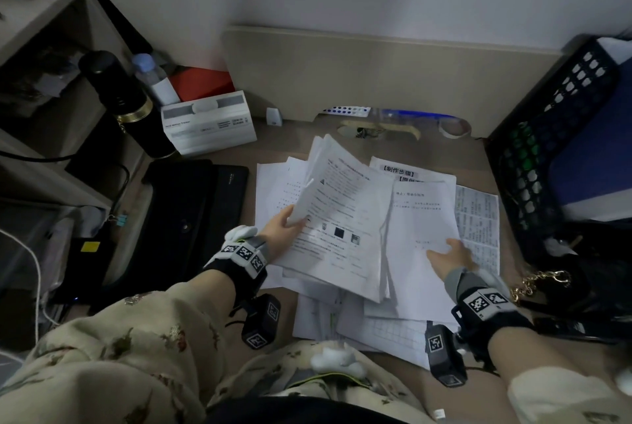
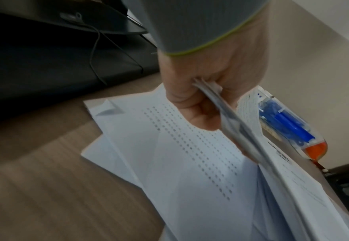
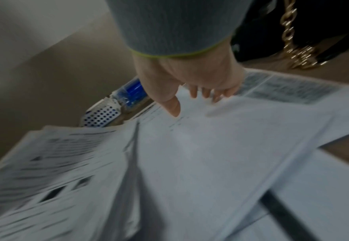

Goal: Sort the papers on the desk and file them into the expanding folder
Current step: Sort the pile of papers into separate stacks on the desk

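Left hand [image 1: 284, 223] clamped on the left edge of a sheaf of printed papers [image 1: 345, 218], thumb over the top sheet and fingers beneath; sheaf lifted and tilted off the desk at that edge. Same grip confirmed in the left wrist view: left hand [image 2: 198, 91] pinching several sheets edge-on, sheaf of printed papers [image 2: 251, 146] running away from the camera.

Right hand [image 1: 451, 256] laid flat, fingers straight and spread, on a lightly printed sheet [image 1: 424, 218] just right of the lifted sheaf. In the right wrist view, right hand [image 3: 190, 81] palm down with fingertips touching the lightly printed sheet [image 3: 221, 146]; nothing gripped. View blurred; text illegible.

Hands well apart, one at each side of the paper spread. Loose papers [image 1: 273, 191] fanned over the wooden desk [image 1: 280, 139] beneath and around both hands: a sheet with bold headings [image 1: 403, 170] toward the back, a densely printed table sheet [image 1: 478, 218] at the right, touching the right hand's outer side, and a grid sheet [image 1: 393, 331] nearest the body.

Black expanding folder [image 1: 191, 218] lying closed on the desk left of the papers, just beyond the left wrist; neither hand touching it.

At the back edge of the desk, a clear pen case with blue contents [image 1: 410, 114], a roll of tape [image 1: 455, 127], a white boxed device [image 1: 208, 122], a black flask with gold band [image 1: 126, 102]. Black mesh file rack [image 1: 547, 136] at the right; gold chain [image 1: 540, 283] near the right wrist.
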The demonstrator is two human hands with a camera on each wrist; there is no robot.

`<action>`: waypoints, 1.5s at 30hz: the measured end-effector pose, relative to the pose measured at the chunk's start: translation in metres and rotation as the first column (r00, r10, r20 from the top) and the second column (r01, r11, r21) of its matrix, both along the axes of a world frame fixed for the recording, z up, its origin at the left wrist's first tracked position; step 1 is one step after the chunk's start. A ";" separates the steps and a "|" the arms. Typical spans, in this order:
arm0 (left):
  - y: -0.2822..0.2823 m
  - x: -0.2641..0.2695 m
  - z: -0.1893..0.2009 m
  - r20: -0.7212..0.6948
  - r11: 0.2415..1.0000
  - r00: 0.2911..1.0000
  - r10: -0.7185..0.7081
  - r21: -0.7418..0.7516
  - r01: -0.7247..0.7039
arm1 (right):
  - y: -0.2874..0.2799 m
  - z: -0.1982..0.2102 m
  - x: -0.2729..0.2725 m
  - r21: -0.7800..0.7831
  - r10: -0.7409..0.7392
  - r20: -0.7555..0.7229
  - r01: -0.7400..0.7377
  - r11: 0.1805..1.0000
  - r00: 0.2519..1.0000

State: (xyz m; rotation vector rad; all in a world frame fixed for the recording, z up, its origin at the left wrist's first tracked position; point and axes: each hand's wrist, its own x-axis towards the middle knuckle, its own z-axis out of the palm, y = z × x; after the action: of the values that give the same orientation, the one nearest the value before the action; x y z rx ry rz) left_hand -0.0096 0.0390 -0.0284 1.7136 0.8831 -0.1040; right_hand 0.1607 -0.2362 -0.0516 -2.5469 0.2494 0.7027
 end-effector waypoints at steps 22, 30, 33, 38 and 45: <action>0.009 -0.016 0.006 -0.025 0.996 0.998 0.059 0.071 -0.057 | -0.034 0.035 -0.002 0.205 -0.127 0.288 0.068 0.976 0.949; 0.008 -0.017 0.006 -0.050 0.994 0.993 0.109 0.028 -0.108 | -0.022 0.060 0.013 0.429 -0.387 0.330 0.228 0.874 0.861; 0.006 -0.015 0.005 -0.126 0.994 0.986 0.108 0.004 -0.109 | -0.005 0.059 0.003 0.511 -0.297 0.253 0.133 0.849 0.921; -0.006 -0.010 0.013 -0.215 0.988 0.971 0.102 -0.094 -0.124 | 0.029 0.031 -0.018 0.492 -0.088 0.089 0.033 0.870 0.992; -0.006 -0.012 0.003 -0.235 0.988 0.970 0.065 -0.124 -0.096 | 0.062 0.016 -0.039 0.490 0.220 -0.066 -0.160 0.857 0.973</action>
State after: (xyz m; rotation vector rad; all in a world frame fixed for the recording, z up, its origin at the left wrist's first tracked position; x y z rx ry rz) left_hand -0.0218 0.0332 -0.0252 1.5580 1.0906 -0.3064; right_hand 0.1217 -0.1740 -0.0353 -2.0667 -0.1337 0.8711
